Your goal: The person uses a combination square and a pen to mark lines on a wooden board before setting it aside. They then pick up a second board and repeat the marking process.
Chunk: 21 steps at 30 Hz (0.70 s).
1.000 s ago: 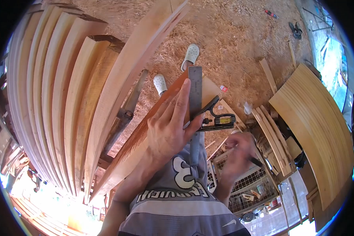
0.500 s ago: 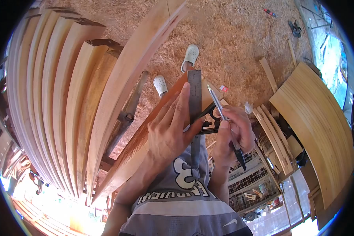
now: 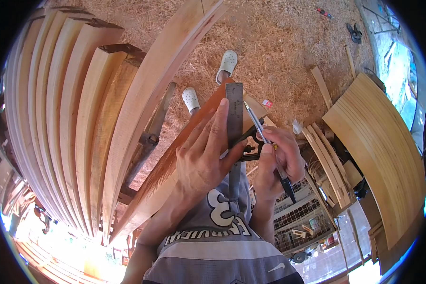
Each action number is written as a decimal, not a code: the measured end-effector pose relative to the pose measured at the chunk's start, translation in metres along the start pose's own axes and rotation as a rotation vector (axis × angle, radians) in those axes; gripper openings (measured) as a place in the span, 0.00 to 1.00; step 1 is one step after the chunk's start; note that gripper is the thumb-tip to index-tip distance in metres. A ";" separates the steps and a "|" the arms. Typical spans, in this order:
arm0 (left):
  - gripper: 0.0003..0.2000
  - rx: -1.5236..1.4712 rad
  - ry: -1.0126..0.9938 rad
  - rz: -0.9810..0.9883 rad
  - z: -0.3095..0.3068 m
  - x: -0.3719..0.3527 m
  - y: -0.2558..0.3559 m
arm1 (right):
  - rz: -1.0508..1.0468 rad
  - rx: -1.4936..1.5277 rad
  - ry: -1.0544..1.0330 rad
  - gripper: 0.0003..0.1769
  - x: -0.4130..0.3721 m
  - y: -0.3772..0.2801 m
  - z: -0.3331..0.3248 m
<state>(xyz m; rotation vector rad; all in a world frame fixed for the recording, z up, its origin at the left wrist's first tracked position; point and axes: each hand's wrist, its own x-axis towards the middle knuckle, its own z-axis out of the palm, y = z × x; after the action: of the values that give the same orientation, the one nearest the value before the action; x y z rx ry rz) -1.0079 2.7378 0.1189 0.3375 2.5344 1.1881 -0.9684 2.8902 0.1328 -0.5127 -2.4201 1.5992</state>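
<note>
A combination square with a steel rule and a black head lies across a long wooden beam. My left hand holds the square against the wood, its fingers long beside the rule and its thumb over the head. In my right hand is a pen with a clear barrel and a black end, pinched between thumb and fingers. The pen's tip points away from me, right at the rule's right edge near its far end. The lower part of the rule hangs over my grey shirt.
Several curved timbers stand side by side at the left. A wide slatted panel and narrow strips lie at the right. Wood shavings cover the ground, with a black tool far right. A crate stands near my right arm.
The pen tip has moved a little left, closer to the rule's edge. My left hand and the square stay in place, and the view has shifted slightly.
</note>
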 end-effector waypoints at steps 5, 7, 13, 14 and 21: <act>0.42 -0.014 0.011 0.006 0.000 -0.001 0.000 | -0.027 0.000 0.059 0.10 0.005 0.001 0.004; 0.42 -0.014 0.015 0.011 0.001 -0.001 -0.002 | -0.047 0.002 0.051 0.10 0.005 0.001 0.003; 0.42 -0.013 0.031 0.023 0.001 0.001 -0.002 | -0.040 0.002 0.041 0.10 0.008 0.000 0.004; 0.42 -0.015 0.022 0.016 0.001 0.001 -0.002 | -0.040 0.002 0.041 0.10 0.007 0.000 0.002; 0.42 -0.024 0.027 0.017 0.001 0.003 -0.002 | 0.002 -0.003 0.038 0.11 0.011 -0.002 0.003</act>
<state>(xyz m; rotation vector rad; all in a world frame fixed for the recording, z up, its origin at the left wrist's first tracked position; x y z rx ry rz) -1.0107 2.7382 0.1158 0.3399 2.5428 1.2360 -0.9802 2.8911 0.1328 -0.5418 -2.3951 1.5726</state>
